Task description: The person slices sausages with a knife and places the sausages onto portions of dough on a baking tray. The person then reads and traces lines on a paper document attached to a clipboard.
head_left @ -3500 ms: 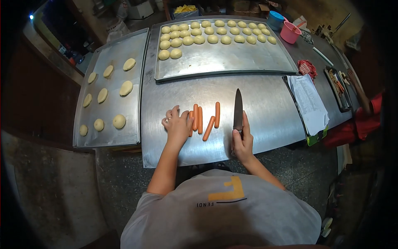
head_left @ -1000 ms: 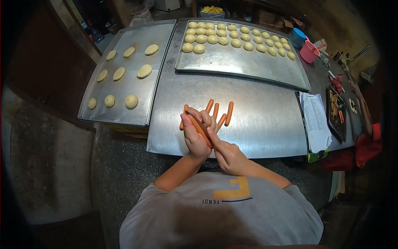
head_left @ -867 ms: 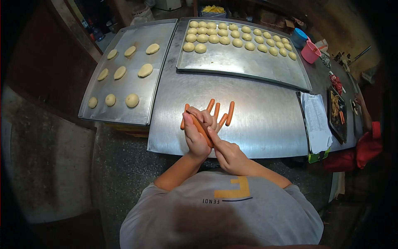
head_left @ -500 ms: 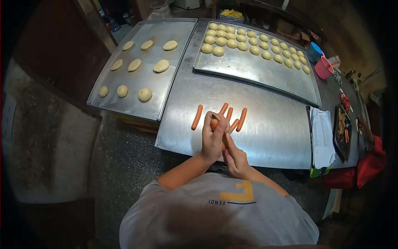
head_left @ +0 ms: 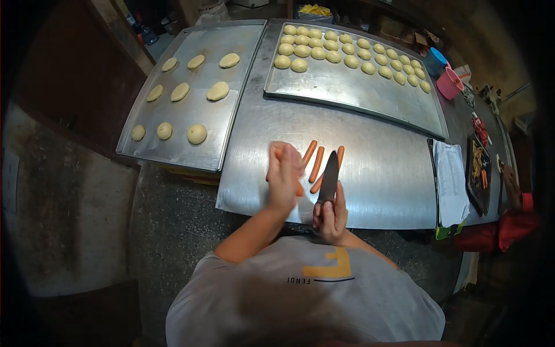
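My right hand [head_left: 332, 218] grips a knife [head_left: 329, 180] by its handle, with the dark blade pointing away from me above the steel table. Blurred by motion, my left hand [head_left: 283, 179] is closed around an orange sausage [head_left: 299, 188], whose end sticks out beside the palm. Several more sausages [head_left: 316, 164] lie on the table between and just beyond my hands. One of them is partly behind the blade, and another is mostly hidden under my left hand.
At the left, a metal tray [head_left: 222, 124] holds flattened and round dough pieces. Another tray [head_left: 347, 95] at the back carries rows of dough balls. Papers [head_left: 450, 185] and a dark tray [head_left: 477, 194] lie at right, near a person's red sleeve [head_left: 514, 228]. Pink [head_left: 450, 84] and blue containers stand behind.
My hands have moved apart. The left went left with the sausage, over the leftmost one on the table. The right moved slightly right, and the knife blade now shows fully.
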`<state>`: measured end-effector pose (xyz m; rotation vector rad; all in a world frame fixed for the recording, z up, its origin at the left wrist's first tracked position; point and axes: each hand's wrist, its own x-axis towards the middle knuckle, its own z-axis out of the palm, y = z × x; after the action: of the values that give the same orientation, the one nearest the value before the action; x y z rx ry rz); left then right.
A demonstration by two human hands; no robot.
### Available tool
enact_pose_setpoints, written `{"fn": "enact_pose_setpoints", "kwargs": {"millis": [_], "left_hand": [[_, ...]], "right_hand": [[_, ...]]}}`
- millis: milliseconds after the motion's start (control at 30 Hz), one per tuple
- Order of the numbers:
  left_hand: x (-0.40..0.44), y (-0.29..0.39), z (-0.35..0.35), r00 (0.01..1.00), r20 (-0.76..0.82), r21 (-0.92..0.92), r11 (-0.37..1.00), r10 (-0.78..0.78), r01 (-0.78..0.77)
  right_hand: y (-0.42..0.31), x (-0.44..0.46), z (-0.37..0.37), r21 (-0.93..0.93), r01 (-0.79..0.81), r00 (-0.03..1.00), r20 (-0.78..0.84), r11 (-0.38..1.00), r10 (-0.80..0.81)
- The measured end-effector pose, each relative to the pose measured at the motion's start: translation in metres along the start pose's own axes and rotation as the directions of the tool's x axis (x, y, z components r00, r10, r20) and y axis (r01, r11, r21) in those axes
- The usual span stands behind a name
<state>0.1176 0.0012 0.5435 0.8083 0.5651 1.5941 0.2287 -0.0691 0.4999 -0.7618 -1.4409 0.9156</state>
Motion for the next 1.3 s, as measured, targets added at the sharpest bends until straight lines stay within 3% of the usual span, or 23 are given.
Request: {"fn": "enact_pose_setpoints", "kwargs": {"millis": [67, 100, 133, 167, 233, 267, 400, 467, 500, 567, 767, 800, 833, 867, 900, 967, 1000, 1067, 1267, 1300], "left_hand": [[0.017, 0.013, -0.022, 0.982, -0.185, 0.489, 0.862, -0.045, 0.131], [0.027, 0.01, -0.039, 0.986, -0.138, 0.758, 0.65, 0.097, 0.042], [0.036, 0.002, -0.058, 0.975, -0.039, 0.935, 0.352, 0.218, -0.041], [0.036, -0.006, -0.077, 0.977, -0.029, 0.933, 0.355, 0.21, -0.049], [0.034, -0.02, -0.101, 0.998, -0.022, 0.974, -0.226, -0.067, 0.007], [0.037, -0.02, -0.095, 0.997, -0.009, 0.975, -0.223, -0.072, -0.008], [0.039, -0.019, -0.064, 0.933, 0.31, 0.819, -0.55, 0.185, -0.163], [0.049, -0.033, -0.053, 0.902, 0.427, 0.861, -0.333, 0.059, -0.386], [0.051, -0.048, -0.047, 0.903, 0.424, 0.861, -0.339, 0.065, -0.379], [0.055, -0.077, -0.038, 0.938, 0.172, 0.969, -0.119, -0.302, -0.216], [0.057, -0.073, -0.031, 0.957, 0.147, 0.989, 0.021, -0.252, -0.146], [0.06, -0.066, -0.028, 0.964, 0.127, 0.924, 0.381, -0.235, -0.029], [0.061, -0.054, -0.023, 0.968, 0.099, 0.721, 0.687, -0.231, 0.09], [0.059, -0.042, -0.019, 0.969, 0.064, 0.407, 0.893, -0.238, 0.192], [0.055, -0.032, -0.015, 0.967, 0.033, 0.028, 0.967, -0.254, 0.253], [0.041, -0.025, 0.004, 0.963, 0.131, -0.256, 0.93, -0.238, 0.264], [0.028, -0.025, 0.017, 0.964, 0.13, -0.259, 0.93, -0.233, 0.26], [-0.001, -0.025, 0.04, 0.959, 0.075, -0.261, 0.923, -0.272, 0.282], [-0.018, -0.005, 0.05, 0.912, -0.113, -0.328, 0.881, -0.395, 0.341], [-0.019, -0.006, 0.043, 0.923, -0.106, -0.335, 0.887, -0.369, 0.317]], "right_hand": [[0.0, 0.002, -0.007, -0.015, -0.03, 0.998, -0.06, 0.999, 0.029], [-0.001, 0.001, -0.012, -0.023, -0.034, 0.997, -0.071, 0.999, 0.032], [-0.001, 0.002, -0.02, -0.055, -0.069, 0.993, -0.099, 0.996, 0.063], [-0.001, 0.002, -0.028, -0.084, -0.103, 0.988, -0.127, 0.991, 0.092], [-0.003, 0.002, -0.042, -0.137, -0.173, 0.972, -0.187, 0.975, 0.146], [-0.003, 0.003, -0.047, -0.142, -0.17, 0.97, -0.199, 0.975, 0.14], [-0.007, -0.001, -0.064, -0.155, -0.233, 0.926, -0.337, 0.96, 0.17], [-0.008, -0.003, -0.066, -0.171, -0.236, 0.928, -0.333, 0.957, 0.169], [-0.009, -0.004, -0.066, -0.186, -0.238, 0.93, -0.326, 0.953, 0.168], [-0.01, -0.004, -0.067, -0.217, -0.236, 0.937, -0.308, 0.947, 0.162], [-0.017, -0.015, -0.072, -0.179, -0.223, 0.936, -0.313, 0.958, 0.159], [-0.018, -0.014, -0.073, -0.179, -0.228, 0.934, -0.317, 0.957, 0.163], [-0.021, -0.014, -0.074, -0.178, -0.237, 0.932, -0.318, 0.955, 0.172], [-0.025, -0.015, -0.075, -0.178, -0.251, 0.931, -0.315, 0.951, 0.187], [-0.027, -0.016, -0.075, -0.18, -0.266, 0.929, -0.31, 0.947, 0.202], [-0.029, -0.007, -0.062, -0.278, -0.224, 0.952, -0.265, 0.934, 0.15], [-0.029, 0.0, -0.053, -0.281, -0.221, 0.954, -0.261, 0.934, 0.148], [-0.029, 0.012, -0.036, -0.353, -0.061, 0.989, -0.15, 0.934, 0.007], [-0.037, 0.027, -0.022, -0.321, 0.011, 1.0, -0.017, 0.947, -0.017], [-0.041, 0.026, -0.021, -0.294, -0.072, 0.997, 0.007, 0.953, 0.078]]}}
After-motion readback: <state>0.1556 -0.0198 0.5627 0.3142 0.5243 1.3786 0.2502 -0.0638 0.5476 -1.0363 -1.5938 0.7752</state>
